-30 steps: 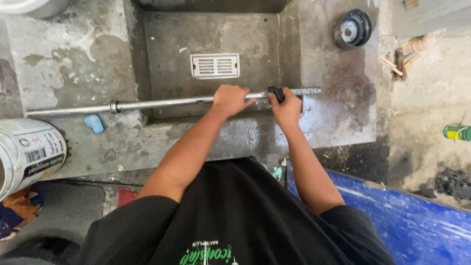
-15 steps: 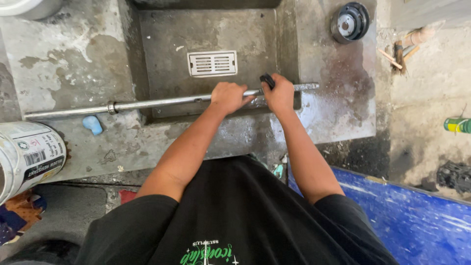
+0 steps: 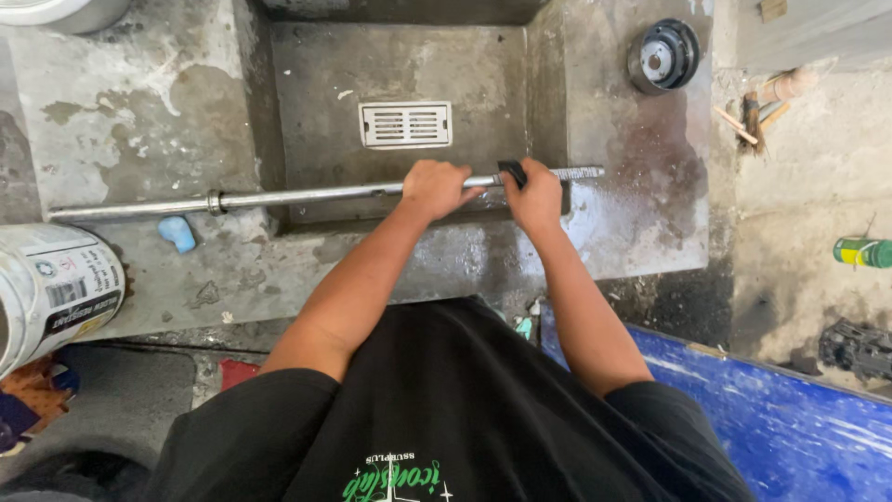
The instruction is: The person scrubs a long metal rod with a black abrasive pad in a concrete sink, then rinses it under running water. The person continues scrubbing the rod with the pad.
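Gripping a long metal rod (image 3: 307, 196), your left hand (image 3: 433, 189) is wrapped shut around it near the middle of a concrete basin (image 3: 316, 65). Your right hand (image 3: 539, 197) sits just beside it, closed over a small black part (image 3: 512, 171) on the rod; whether the fingers also clasp the rod itself cannot be told. The rod lies level across the basin, long axis running left to right in front of you, bridging the sunken floor with its slotted drain (image 3: 405, 125). Its left stretch, with a collar, rests on the ledge near a blue lump (image 3: 177, 232); its threaded right end (image 3: 576, 173) pokes out just past your right hand, which is the nearer to that tip. A black round fitting (image 3: 663, 55) sits well apart on the right ledge, and a white bucket (image 3: 51, 288) lies at lower left.
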Tool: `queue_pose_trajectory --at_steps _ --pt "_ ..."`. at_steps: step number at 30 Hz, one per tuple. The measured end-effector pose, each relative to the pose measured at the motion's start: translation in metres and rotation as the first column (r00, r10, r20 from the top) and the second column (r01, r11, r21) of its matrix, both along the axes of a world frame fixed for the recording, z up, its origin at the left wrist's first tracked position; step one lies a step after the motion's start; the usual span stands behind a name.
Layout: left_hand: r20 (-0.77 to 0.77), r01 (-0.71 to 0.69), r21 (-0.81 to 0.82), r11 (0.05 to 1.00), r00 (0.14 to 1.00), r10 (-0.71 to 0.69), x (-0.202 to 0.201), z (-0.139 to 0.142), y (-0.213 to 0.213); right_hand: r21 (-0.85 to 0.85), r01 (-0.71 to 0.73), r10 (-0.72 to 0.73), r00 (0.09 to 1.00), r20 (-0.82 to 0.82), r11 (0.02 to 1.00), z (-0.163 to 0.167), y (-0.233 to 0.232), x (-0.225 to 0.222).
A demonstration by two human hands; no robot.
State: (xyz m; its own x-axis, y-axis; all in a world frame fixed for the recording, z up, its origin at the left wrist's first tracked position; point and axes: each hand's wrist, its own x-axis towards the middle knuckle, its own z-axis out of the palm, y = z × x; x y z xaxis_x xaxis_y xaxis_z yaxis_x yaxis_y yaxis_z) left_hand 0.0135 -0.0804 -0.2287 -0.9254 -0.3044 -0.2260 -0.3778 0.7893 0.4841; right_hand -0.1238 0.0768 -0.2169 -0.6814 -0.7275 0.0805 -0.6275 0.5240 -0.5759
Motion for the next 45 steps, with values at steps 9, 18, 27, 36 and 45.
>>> queue_pose_trajectory --at_steps 9,18,27,36,45 --pt "0.001 -0.021 -0.018 1.000 1.000 0.021 0.000 0.000 0.001 -0.007 -0.005 0.005 0.999 -0.034 1.000 -0.007 -0.013 -0.007" --pt "-0.008 -0.010 -0.026 1.000 1.000 0.010 0.001 0.001 -0.001 0.027 0.004 -0.004 1.000 -0.019 1.000 -0.007 -0.003 0.000" --pt "-0.022 0.002 -0.036 0.999 1.000 -0.003 0.000 0.001 -0.003 -0.020 -0.018 0.017 0.998 -0.053 1.000 -0.005 0.002 0.003" --pt "0.008 0.016 -0.028 0.999 1.000 -0.015 0.000 0.004 -0.001 -0.042 0.004 -0.006 0.999 -0.034 0.999 -0.008 -0.003 0.001" --pt "0.000 0.000 -0.031 1.000 1.000 0.000 0.000 0.004 0.000 -0.014 0.010 -0.011 0.997 -0.076 1.000 -0.014 -0.011 -0.003"
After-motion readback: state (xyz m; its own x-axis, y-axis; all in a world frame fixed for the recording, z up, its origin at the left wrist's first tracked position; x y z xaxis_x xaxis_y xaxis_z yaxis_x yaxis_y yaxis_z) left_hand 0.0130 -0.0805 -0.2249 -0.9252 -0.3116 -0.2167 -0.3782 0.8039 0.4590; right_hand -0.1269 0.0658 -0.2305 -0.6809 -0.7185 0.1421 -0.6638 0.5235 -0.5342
